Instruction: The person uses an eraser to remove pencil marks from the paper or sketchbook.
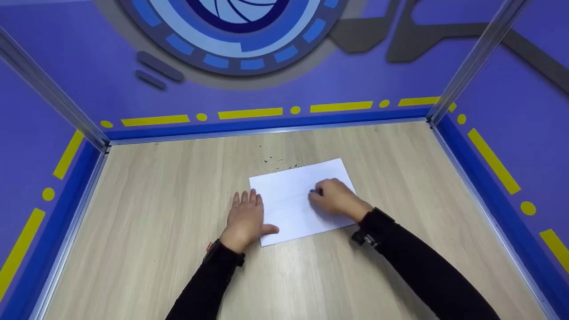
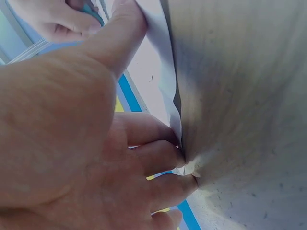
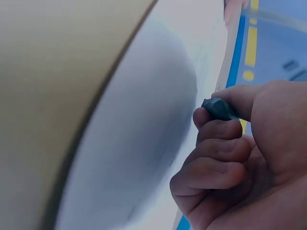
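Head view: I see the left hand (image 1: 246, 218) spread flat, thumb on white rectangular paper (image 1: 286, 202); the right hand (image 1: 335, 198) pinches a small dark-teal lump (image 3: 219, 109) over it; the red wrist tag (image 1: 209, 246) I can't read

The sheet (image 1: 289, 209) is white, the lump (image 3: 220, 109) teal, the tabletop (image 1: 151, 213) wood-grained beige.

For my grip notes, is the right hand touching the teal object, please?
Touching: the right wrist view shows the right hand pinching the teal object.
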Demonstrator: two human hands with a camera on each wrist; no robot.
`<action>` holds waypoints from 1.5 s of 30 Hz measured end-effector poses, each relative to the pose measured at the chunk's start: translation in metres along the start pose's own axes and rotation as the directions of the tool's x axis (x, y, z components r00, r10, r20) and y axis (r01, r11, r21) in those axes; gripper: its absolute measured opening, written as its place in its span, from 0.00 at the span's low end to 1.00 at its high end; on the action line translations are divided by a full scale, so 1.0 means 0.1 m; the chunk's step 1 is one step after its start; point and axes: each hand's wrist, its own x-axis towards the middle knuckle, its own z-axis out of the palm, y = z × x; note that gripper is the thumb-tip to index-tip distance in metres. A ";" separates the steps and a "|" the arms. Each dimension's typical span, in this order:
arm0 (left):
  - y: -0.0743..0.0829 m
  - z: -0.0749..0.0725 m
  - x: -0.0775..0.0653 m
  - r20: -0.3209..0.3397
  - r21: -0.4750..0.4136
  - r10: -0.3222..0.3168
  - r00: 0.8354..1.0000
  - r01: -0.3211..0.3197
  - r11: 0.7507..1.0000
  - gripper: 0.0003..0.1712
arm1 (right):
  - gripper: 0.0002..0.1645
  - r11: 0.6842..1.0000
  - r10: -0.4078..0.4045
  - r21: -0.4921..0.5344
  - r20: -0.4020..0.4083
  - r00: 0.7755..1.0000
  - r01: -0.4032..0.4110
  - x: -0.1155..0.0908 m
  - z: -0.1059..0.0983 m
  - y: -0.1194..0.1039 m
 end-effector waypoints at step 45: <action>0.00 0.01 -0.01 -0.005 -0.021 0.006 1.000 -0.006 1.000 0.71 | 0.24 0.988 0.141 -0.054 -0.067 0.988 -0.145 -0.07 -0.33 0.62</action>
